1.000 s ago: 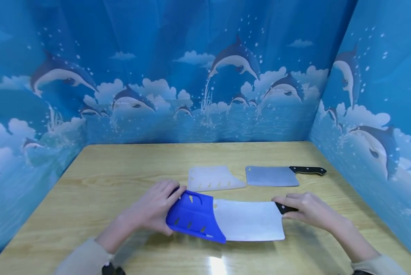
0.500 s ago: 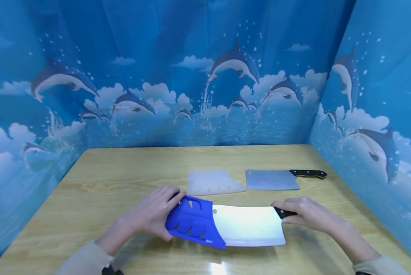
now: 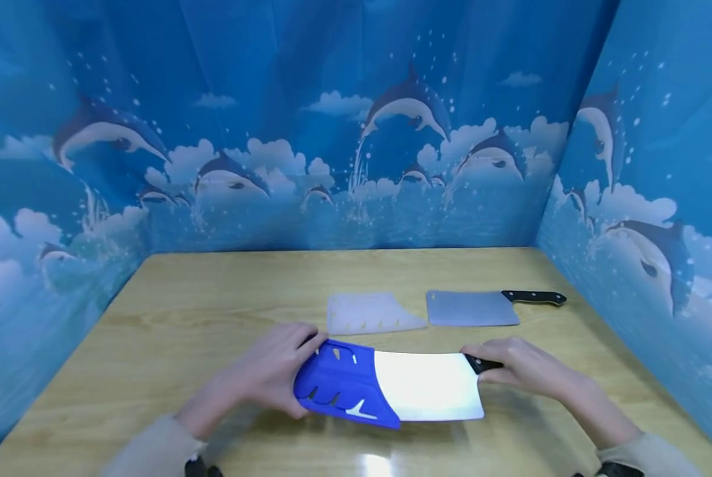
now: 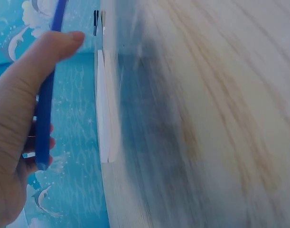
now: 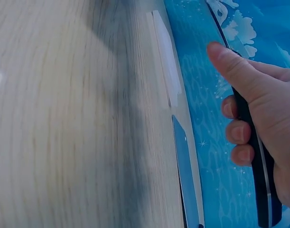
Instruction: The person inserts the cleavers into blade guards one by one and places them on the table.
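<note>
My left hand grips a blue plastic blade cover at its left end, thumb and fingers on opposite sides in the left wrist view. A cleaver's bright blade runs into the cover's right side; its tip end is hidden there, showing only through the slots. My right hand holds the black cleaver handle, fingers curled round it in the right wrist view. Cover and cleaver are held above the wooden table, with shadows beneath them.
Behind the held cleaver, a translucent white blade cover lies flat on the table. To its right lies a second cleaver, its black handle pointing right. Blue dolphin-print curtains enclose the back and sides.
My right hand has moved slightly left with the cleaver, and more of the blade is now inside the blue cover. The cover has shifted a little right. The things on the table lie as before.
</note>
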Motion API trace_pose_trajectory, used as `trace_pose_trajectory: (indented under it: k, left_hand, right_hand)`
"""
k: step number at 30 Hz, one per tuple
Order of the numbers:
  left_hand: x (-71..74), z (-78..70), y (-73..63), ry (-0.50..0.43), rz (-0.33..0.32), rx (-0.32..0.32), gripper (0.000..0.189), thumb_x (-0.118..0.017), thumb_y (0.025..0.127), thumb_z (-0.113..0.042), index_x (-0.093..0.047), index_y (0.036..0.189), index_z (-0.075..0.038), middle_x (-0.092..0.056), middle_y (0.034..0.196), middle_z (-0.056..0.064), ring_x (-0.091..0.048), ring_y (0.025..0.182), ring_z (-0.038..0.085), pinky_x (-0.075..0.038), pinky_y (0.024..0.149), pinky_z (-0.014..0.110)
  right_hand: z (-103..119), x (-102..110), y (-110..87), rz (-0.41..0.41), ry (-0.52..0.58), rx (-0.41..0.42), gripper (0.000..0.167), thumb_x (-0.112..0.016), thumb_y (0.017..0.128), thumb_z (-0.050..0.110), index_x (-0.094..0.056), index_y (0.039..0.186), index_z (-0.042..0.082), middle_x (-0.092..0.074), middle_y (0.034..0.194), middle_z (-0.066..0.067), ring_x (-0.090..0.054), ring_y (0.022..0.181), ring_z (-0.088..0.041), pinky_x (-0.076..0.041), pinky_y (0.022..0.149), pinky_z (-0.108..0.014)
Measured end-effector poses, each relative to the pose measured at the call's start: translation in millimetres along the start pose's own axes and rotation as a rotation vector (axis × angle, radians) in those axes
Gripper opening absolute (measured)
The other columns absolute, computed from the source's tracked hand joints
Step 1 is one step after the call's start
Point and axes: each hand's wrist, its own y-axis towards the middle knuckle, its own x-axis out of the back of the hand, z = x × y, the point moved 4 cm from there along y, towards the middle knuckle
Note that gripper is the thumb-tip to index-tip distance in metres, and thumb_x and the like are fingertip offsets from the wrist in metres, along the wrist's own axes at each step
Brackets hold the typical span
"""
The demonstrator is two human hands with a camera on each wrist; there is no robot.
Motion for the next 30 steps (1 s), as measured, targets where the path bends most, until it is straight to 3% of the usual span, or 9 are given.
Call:
trace_pose_trajectory:
  k: [11, 19, 26, 30]
  left_hand:
    - [-4.1, -3.1, 4.9, 0.055, 0.052, 0.027, 0.109, -0.076, 0.043, -0.062, -0.050, 0.128, -0.001, -0.050, 0.111, 0.009, -0.048, 0.102, 0.023, -0.043, 0.091, 0.041]
    - [-4.4, -4.7, 7.6, 0.047, 0.055, 0.034, 0.107, -0.076, 0.042, -0.062, -0.051, 0.127, -0.001, -0.050, 0.111, 0.008, -0.048, 0.101, 0.022, -0.043, 0.090, 0.040]
    - [-9.0, -6.2, 8.6, 0.044, 0.077, 0.048, 0.108, -0.076, 0.043, -0.064, -0.052, 0.126, 0.000, -0.050, 0.111, 0.008, -0.048, 0.101, 0.021, -0.043, 0.090, 0.038]
    - [-8.4, -6.5, 11.2, 0.021, 0.049, 0.063, 0.106, -0.076, 0.044, -0.064, -0.053, 0.124, 0.001, -0.051, 0.110, 0.008, -0.048, 0.100, 0.020, -0.044, 0.089, 0.038]
  right_hand:
    - [-0.3, -3.4, 2.7, 0.014, -0.027, 0.001, 0.040, -0.068, 0.082, 0.019, -0.062, 0.116, 0.000, -0.068, 0.101, -0.006, -0.064, 0.087, -0.013, -0.052, 0.064, -0.023]
    - [0.1, -1.1, 1.8, 0.027, -0.038, 0.017, 0.039, -0.067, 0.083, 0.019, -0.062, 0.115, -0.001, -0.067, 0.101, -0.007, -0.063, 0.086, -0.013, -0.051, 0.063, -0.022]
    - [0.6, -2.5, -0.6, 0.079, -0.017, -0.038, 0.042, -0.064, 0.086, 0.022, -0.060, 0.117, -0.006, -0.066, 0.105, -0.013, -0.064, 0.093, -0.020, -0.054, 0.070, -0.029]
    - [0.2, -3.9, 0.9, 0.063, -0.007, -0.060, 0.042, -0.064, 0.085, 0.019, -0.059, 0.117, -0.008, -0.067, 0.103, -0.014, -0.063, 0.089, -0.016, -0.053, 0.065, -0.026]
